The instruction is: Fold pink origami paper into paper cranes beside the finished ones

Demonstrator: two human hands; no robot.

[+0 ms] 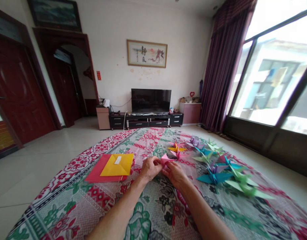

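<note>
A small piece of folded pink paper (165, 159) is held just above the patterned tablecloth, between my two hands. My left hand (151, 167) pinches its left side with thumb and forefinger. On the other side, the fingers of my right hand (173, 171) are closed on its lower right edge. Part of the paper is hidden behind my fingers. Just beyond it sit a pink paper crane (177, 154) and an orange paper crane (177, 148).
Several blue, green and purple paper cranes, among them a blue one (214, 177), cover the right side of the round table (143, 213). To the left lie a yellow paper packet (123, 168) and red paper (96, 170). A television (151, 100) stands beyond.
</note>
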